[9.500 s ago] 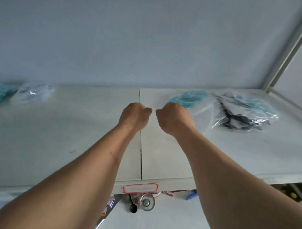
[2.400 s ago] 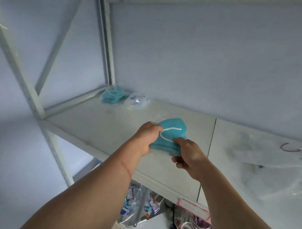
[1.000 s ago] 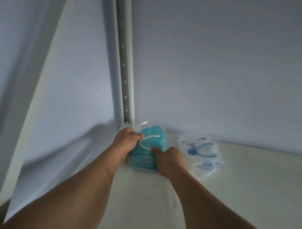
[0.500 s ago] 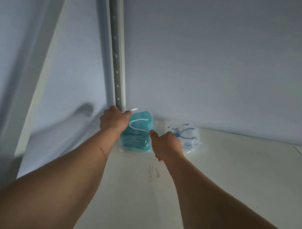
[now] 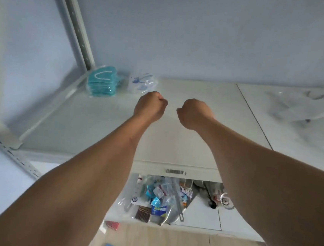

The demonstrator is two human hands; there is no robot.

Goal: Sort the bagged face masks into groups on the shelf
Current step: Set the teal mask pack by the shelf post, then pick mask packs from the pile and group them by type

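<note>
while both fists hang clenched and empty over the shelf, left hand beside right hand, the teal mask stack sits in the back left corner; the clear bags at right are blurred.

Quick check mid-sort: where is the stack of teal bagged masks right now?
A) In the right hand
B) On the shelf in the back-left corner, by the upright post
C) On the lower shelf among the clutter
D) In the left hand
B: the teal mask stack lies on the shelf beside the upright post, while the left hand and right hand are curled and hold nothing.
</note>
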